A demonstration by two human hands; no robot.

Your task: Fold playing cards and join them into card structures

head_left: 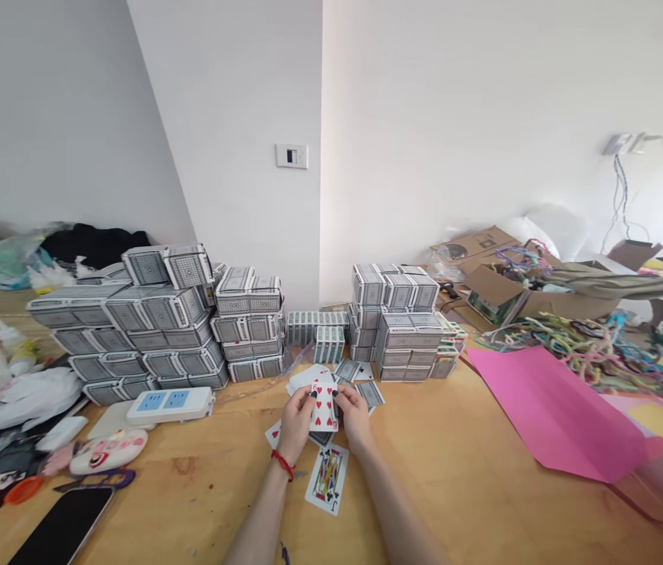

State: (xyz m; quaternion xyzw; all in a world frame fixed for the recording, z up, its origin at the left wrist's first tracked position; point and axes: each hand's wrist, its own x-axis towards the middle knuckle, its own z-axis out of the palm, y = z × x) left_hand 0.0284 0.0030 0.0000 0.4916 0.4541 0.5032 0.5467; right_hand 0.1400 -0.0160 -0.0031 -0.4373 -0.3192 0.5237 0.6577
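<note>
Between my two hands is a playing card (323, 410) with red hearts, its face toward me. My left hand (296, 420), with a red string bracelet at the wrist, pinches the card's left edge. At the opposite edge, the fingers of my right hand (355, 416) are closed on the same card. Loose cards (369, 392) lie face up and face down on the table just beyond and beneath my hands. Nearer to me, a jack of clubs (327, 480) lies face up between my forearms. Whether more cards sit behind the held one is hidden.
Blocks of stacked grey-backed cards (166, 310) rise at the left, with another stack (407, 337) at the right. A power strip (171, 404) and a phone (63, 527) lie to the left. Pink paper (555, 408) and a yarn heap (584, 345) occupy the right.
</note>
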